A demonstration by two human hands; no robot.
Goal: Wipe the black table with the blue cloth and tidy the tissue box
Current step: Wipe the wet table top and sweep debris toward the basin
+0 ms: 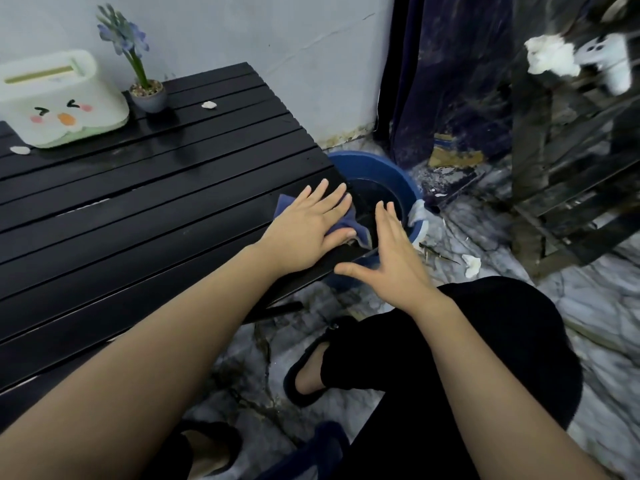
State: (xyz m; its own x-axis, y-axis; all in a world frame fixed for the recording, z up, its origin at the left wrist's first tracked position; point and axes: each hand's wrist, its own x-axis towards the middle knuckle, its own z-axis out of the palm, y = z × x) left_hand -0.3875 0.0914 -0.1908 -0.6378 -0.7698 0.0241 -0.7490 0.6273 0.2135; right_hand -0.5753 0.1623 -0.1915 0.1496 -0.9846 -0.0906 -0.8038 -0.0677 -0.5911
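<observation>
We press the cloth flat under our left hand, fingers spread and palm down, at the near right corner of the table. It is not a closed grasp: the hand lies open on the cloth and pins it to the slats. One corner of the cloth hangs over the table's right edge, above the basin that stands on the floor just beside that corner.

Our right hand hovers open and empty, fingers splayed, just off the table's right edge and over the basin's rim, holding nothing. So the left hand is the one on the cloth, and the right is merely close by.

From the cloth, nearly all of the table lies to the left and away from us, and the slats run the same way, left to right. We judge that the coming stroke should run along the slats, leftward from this corner.

The box stands at the table's far left, well apart from both hands, with the flowerpot just to its right. Scraps lie on the table near both. The left hand is the nearer one to the box.
</observation>
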